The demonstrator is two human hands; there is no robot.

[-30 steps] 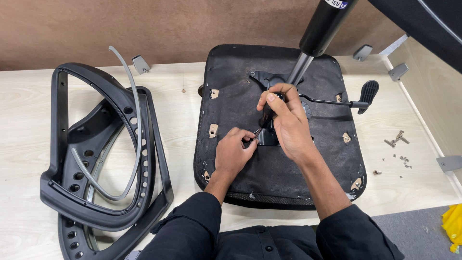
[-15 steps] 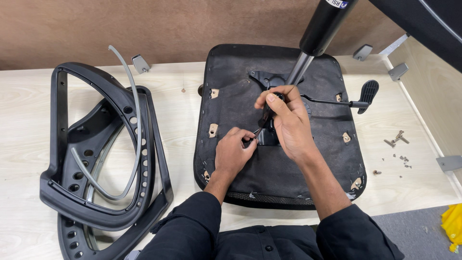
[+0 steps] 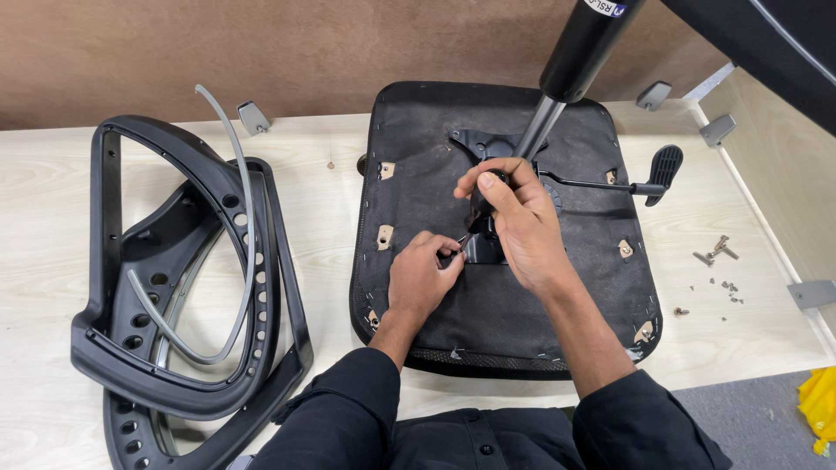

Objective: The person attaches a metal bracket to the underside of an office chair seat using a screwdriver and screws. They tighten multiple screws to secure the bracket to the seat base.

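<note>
An upturned black office-chair seat [image 3: 409,287] lies on the pale wooden table [image 3: 331,200], its metal mechanism plate [image 3: 475,144] and gas-lift column [image 3: 570,61] pointing up. My right hand [image 3: 518,218] grips a black-handled screwdriver [image 3: 481,202] held slanted, tip down by the plate's near edge. My left hand [image 3: 422,274] pinches something small at the screwdriver tip; what it holds is hidden by the fingers. A black lever with a paddle end [image 3: 662,167] sticks out to the right of the mechanism.
A black plastic chair back frame with a grey curved strip [image 3: 183,278] lies at the left. Loose screws [image 3: 716,252] and small bits are scattered at the right. Grey metal brackets [image 3: 253,115] sit along the table's back and right edges. Yellow cloth [image 3: 819,405] at bottom right.
My right hand has shifted slightly on the screwdriver handle, fingers re-gripping; the left hand stays pinched at the tip. The seat has not moved.
</note>
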